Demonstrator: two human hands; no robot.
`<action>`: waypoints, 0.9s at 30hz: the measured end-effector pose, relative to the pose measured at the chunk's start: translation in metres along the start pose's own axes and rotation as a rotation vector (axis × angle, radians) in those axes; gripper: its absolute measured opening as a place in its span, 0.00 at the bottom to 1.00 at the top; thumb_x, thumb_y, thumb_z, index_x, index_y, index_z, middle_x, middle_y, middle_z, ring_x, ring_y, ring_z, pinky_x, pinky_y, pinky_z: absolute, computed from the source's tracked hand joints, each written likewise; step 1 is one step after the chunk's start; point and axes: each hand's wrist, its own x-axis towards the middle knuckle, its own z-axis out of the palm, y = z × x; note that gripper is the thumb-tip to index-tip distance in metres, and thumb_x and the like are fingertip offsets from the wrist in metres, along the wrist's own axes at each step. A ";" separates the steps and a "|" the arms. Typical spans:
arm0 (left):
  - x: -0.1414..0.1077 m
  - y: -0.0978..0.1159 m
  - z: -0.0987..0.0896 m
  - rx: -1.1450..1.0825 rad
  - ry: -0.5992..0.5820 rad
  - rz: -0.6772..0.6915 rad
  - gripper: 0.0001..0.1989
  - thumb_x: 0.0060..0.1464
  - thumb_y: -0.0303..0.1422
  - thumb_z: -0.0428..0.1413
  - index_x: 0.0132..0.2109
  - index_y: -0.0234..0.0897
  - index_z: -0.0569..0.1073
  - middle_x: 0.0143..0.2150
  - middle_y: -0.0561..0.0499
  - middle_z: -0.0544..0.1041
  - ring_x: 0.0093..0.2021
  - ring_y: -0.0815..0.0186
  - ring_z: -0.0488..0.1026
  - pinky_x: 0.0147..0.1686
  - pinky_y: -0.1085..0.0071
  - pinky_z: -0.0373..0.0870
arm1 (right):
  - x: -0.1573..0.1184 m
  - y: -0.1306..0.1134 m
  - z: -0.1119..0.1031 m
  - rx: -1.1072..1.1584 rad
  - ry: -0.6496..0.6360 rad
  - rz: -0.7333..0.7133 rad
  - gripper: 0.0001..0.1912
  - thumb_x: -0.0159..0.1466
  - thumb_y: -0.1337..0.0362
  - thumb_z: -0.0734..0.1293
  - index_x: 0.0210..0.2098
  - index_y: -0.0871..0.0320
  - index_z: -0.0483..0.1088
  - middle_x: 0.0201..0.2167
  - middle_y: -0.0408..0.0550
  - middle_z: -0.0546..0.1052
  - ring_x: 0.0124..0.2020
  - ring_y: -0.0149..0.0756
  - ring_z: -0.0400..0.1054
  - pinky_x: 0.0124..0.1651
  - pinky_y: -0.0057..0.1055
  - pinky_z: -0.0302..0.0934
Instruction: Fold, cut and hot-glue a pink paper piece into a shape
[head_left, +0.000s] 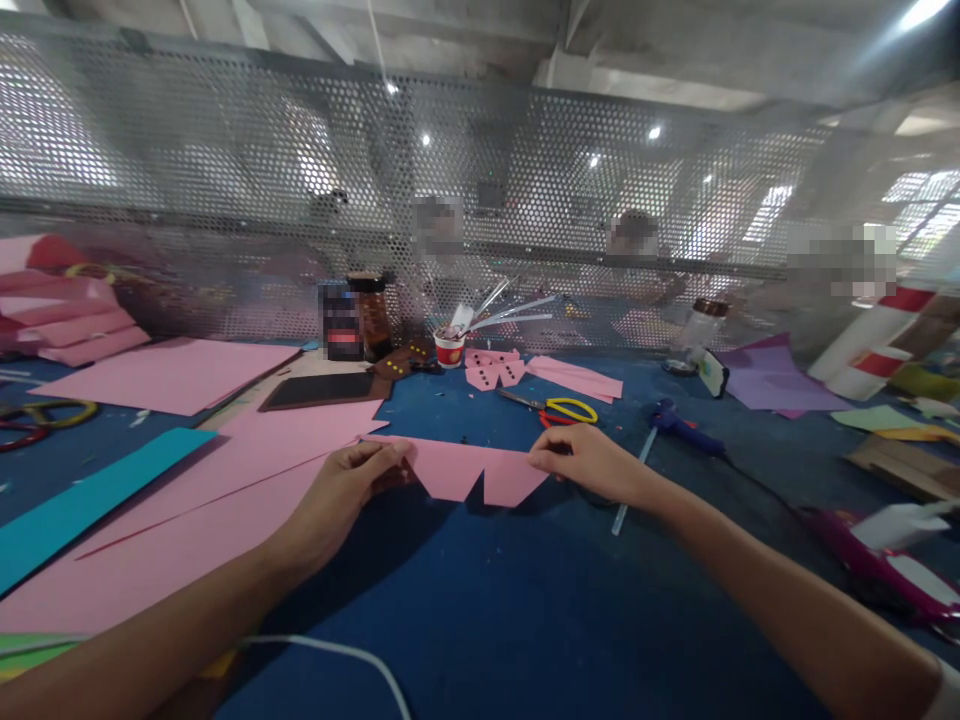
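Note:
A pink paper cutout [480,465] with slanted ends and a V-shaped notch in its lower edge is stretched between my hands above the blue table. Thumb and fingers of my left hand [365,475] pinch its left end. At the other end my right hand [574,458] grips the paper in the same way. Just beyond the right hand lie yellow-and-red scissors [570,410]. Farther back rest pink pieces with dark dots [495,368] and plain pink strips [576,378].
Pink sheets [172,375] and a teal strip [105,500] cover the left side. A paper cup [450,350] holds clear sticks by the perforated metal screen [510,200]. To the right lie a blue glue gun [686,428], its cord and a magenta tool [877,565]. People sit behind the screen.

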 end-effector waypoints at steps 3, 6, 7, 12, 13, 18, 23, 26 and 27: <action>0.000 0.001 0.000 0.010 0.005 0.009 0.15 0.50 0.45 0.65 0.34 0.36 0.80 0.38 0.48 0.79 0.39 0.62 0.75 0.45 0.67 0.75 | 0.001 0.002 -0.004 0.032 0.016 0.018 0.12 0.62 0.56 0.68 0.32 0.57 0.78 0.27 0.46 0.78 0.26 0.35 0.70 0.32 0.33 0.62; -0.001 0.001 0.000 -0.003 0.002 0.018 0.15 0.52 0.44 0.64 0.35 0.34 0.80 0.38 0.48 0.78 0.40 0.62 0.74 0.47 0.65 0.74 | 0.002 0.002 -0.005 0.004 0.038 0.032 0.12 0.63 0.56 0.68 0.32 0.57 0.77 0.28 0.45 0.77 0.26 0.35 0.70 0.33 0.33 0.62; 0.000 0.001 0.000 -0.009 0.005 0.019 0.15 0.52 0.44 0.64 0.35 0.34 0.80 0.38 0.48 0.78 0.41 0.62 0.74 0.48 0.65 0.74 | 0.003 0.003 -0.005 -0.005 0.046 0.036 0.11 0.63 0.56 0.67 0.32 0.57 0.77 0.27 0.45 0.77 0.26 0.35 0.70 0.33 0.33 0.61; 0.001 -0.002 -0.002 -0.018 0.004 0.015 0.14 0.53 0.43 0.63 0.35 0.36 0.80 0.39 0.49 0.78 0.42 0.62 0.73 0.49 0.65 0.73 | 0.006 0.011 -0.005 0.014 0.079 0.036 0.11 0.63 0.57 0.67 0.33 0.58 0.76 0.29 0.47 0.78 0.27 0.35 0.70 0.33 0.33 0.62; 0.001 -0.003 -0.002 -0.017 -0.004 0.018 0.14 0.54 0.43 0.62 0.35 0.36 0.80 0.39 0.49 0.77 0.42 0.62 0.73 0.49 0.65 0.73 | 0.006 0.012 -0.005 0.024 0.085 0.033 0.11 0.62 0.57 0.67 0.33 0.58 0.76 0.29 0.47 0.77 0.27 0.35 0.69 0.33 0.33 0.62; 0.002 -0.005 -0.003 -0.011 -0.020 0.044 0.13 0.55 0.44 0.61 0.34 0.40 0.80 0.38 0.51 0.77 0.42 0.63 0.73 0.48 0.68 0.73 | 0.007 0.013 -0.005 0.067 0.112 0.018 0.11 0.62 0.57 0.67 0.31 0.58 0.76 0.28 0.46 0.76 0.27 0.34 0.68 0.33 0.33 0.62; 0.002 -0.002 -0.002 -0.018 -0.026 0.040 0.14 0.56 0.45 0.60 0.35 0.39 0.79 0.37 0.50 0.77 0.41 0.62 0.74 0.49 0.67 0.73 | 0.006 0.010 -0.003 0.097 0.153 0.010 0.11 0.62 0.56 0.68 0.30 0.58 0.76 0.27 0.46 0.76 0.26 0.34 0.68 0.33 0.34 0.62; 0.001 -0.001 -0.001 -0.008 -0.027 0.024 0.16 0.57 0.46 0.60 0.36 0.36 0.79 0.39 0.48 0.78 0.43 0.61 0.74 0.50 0.64 0.72 | 0.006 0.009 -0.003 0.103 0.157 0.018 0.11 0.62 0.57 0.68 0.30 0.58 0.76 0.27 0.46 0.76 0.26 0.34 0.68 0.33 0.34 0.62; 0.001 0.000 -0.001 -0.005 -0.028 0.022 0.16 0.57 0.46 0.60 0.36 0.36 0.79 0.39 0.48 0.78 0.43 0.61 0.74 0.50 0.64 0.71 | 0.006 0.009 -0.003 0.101 0.155 0.020 0.11 0.62 0.57 0.68 0.30 0.58 0.76 0.27 0.46 0.76 0.26 0.34 0.68 0.33 0.34 0.62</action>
